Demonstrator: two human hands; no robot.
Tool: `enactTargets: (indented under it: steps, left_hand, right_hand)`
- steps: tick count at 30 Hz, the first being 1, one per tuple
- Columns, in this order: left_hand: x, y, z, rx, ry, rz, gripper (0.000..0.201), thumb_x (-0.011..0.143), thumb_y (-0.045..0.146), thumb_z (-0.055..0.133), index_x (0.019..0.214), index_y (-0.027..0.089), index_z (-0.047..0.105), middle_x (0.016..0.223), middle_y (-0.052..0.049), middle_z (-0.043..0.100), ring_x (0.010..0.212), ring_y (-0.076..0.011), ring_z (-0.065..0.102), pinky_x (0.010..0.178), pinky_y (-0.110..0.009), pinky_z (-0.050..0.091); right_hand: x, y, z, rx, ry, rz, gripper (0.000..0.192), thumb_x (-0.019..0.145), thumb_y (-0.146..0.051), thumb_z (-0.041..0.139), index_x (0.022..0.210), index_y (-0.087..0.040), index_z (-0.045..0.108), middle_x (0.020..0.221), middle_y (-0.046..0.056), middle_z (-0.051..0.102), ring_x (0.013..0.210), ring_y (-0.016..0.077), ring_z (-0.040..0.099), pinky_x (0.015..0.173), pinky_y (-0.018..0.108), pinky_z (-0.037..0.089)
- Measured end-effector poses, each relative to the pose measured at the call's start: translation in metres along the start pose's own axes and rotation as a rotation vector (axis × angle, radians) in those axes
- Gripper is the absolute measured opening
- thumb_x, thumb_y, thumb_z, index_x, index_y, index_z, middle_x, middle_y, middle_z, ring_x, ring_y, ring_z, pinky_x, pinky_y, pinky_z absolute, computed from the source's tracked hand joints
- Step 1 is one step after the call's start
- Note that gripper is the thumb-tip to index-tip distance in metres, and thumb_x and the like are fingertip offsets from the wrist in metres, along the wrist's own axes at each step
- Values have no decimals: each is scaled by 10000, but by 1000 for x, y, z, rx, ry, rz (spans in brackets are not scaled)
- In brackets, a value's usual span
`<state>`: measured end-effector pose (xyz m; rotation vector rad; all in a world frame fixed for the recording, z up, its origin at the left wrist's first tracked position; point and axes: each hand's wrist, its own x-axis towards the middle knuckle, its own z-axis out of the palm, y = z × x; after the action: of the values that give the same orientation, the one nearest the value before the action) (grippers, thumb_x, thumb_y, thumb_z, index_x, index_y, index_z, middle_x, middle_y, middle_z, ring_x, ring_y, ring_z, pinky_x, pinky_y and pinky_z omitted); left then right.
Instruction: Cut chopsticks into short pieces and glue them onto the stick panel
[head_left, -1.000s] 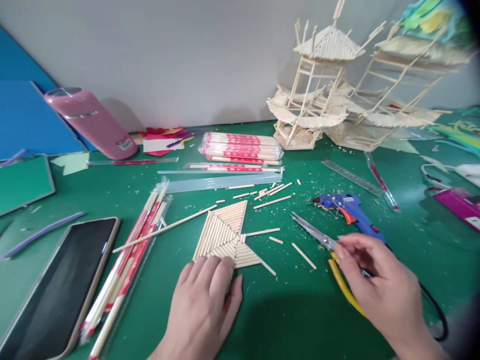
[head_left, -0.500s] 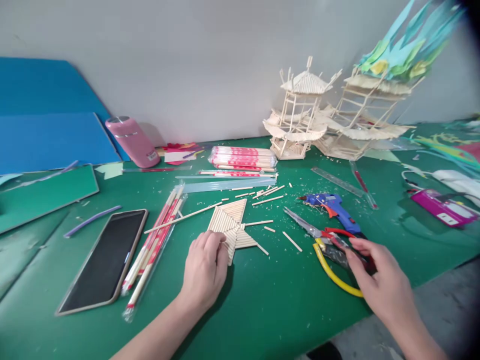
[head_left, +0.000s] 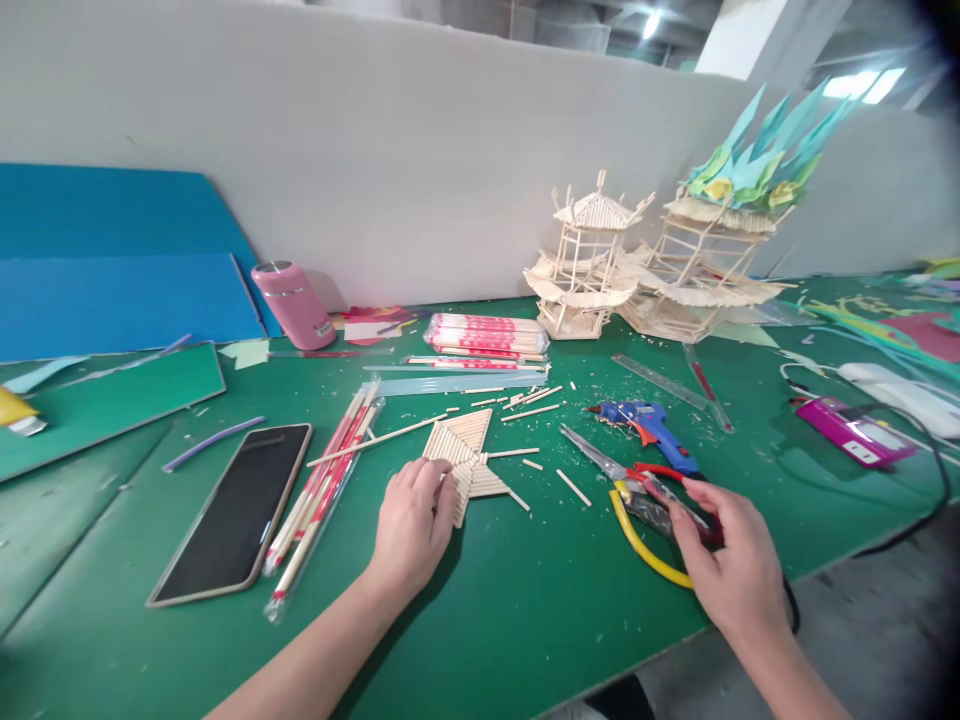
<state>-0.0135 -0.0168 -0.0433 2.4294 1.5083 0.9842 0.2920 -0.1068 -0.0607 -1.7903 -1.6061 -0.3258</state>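
My left hand point(head_left: 414, 515) rests at the near left edge of a pinwheel-like panel of thin wooden sticks point(head_left: 471, 440), fingers curled and pressed on it; the fingertips are partly hidden. At the right, my right hand point(head_left: 731, 555) has its thumb and fingers closed around the handle end of scissors point(head_left: 600, 455) with long grey blades, lying on the table. Red and yellow handles overlap there, and whether they belong to one tool I cannot tell. A blue glue gun point(head_left: 649, 430) lies just beyond. Cut stick pieces point(head_left: 574, 488) are scattered between the hands.
Bagged sticks point(head_left: 322, 490) and a phone point(head_left: 232, 510) lie left on the green table point(head_left: 480, 640). A stick bundle point(head_left: 486, 335), a pink flask point(head_left: 295, 308) and stick pavilions point(head_left: 592, 265) stand behind. A purple device point(head_left: 851, 430) with cables sits at the right.
The camera view has tilted up and shifted, so more of the room above the partition shows. Both hands keep their places, left on the panel and right at the scissors.
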Motion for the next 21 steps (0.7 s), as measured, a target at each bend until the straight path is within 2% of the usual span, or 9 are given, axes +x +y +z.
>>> enactTargets:
  steps: [3, 5, 8, 10, 13, 21]
  left_hand:
    - [-2, -1, -1, -15, 28, 6, 147, 857, 183, 363, 850, 168, 509, 740, -41, 552, 717, -180, 533, 646, -303, 440]
    - [-3, -1, -2, -28, 43, 12, 151, 856, 174, 359, 859, 165, 509, 751, -45, 555, 729, -179, 537, 655, -299, 444]
    - [-5, -2, -2, -52, 61, 13, 148, 856, 168, 358, 881, 158, 503, 773, -51, 553, 752, -177, 536, 674, -300, 448]
    - [-6, -2, -1, -68, 72, 4, 143, 856, 167, 359, 889, 158, 498, 768, -47, 545, 747, -172, 532, 675, -298, 449]
    - [-8, -3, -1, -90, 82, -10, 131, 848, 167, 373, 889, 163, 497, 748, -36, 535, 725, -165, 524, 659, -291, 449]
    - [-11, 1, -6, -145, 66, -22, 116, 836, 174, 397, 874, 169, 506, 702, -17, 526, 675, -150, 515, 622, -277, 442]
  right_hand:
    - [11, -22, 0, 12, -49, -131, 211, 821, -268, 489, 1000, -156, 500, 864, 92, 579, 798, 204, 556, 731, 344, 460]
    - [22, -42, 4, 10, -180, -239, 148, 830, -239, 475, 962, -187, 518, 816, 47, 597, 741, 164, 571, 700, 289, 464]
    - [40, -67, 15, -73, -404, -374, 81, 785, -174, 505, 846, -193, 554, 761, 33, 608, 701, 177, 585, 598, 272, 450]
    - [49, -76, 20, -153, -514, -435, 116, 747, -85, 488, 751, -174, 562, 685, 43, 604, 635, 190, 589, 530, 270, 422]
    - [58, -79, 22, -256, -617, -485, 206, 701, 10, 435, 698, -149, 566, 617, 59, 594, 566, 187, 587, 486, 261, 383]
    - [77, -76, 20, -300, -774, -563, 155, 698, -42, 461, 644, -166, 539, 651, 47, 575, 585, 179, 575, 519, 266, 375]
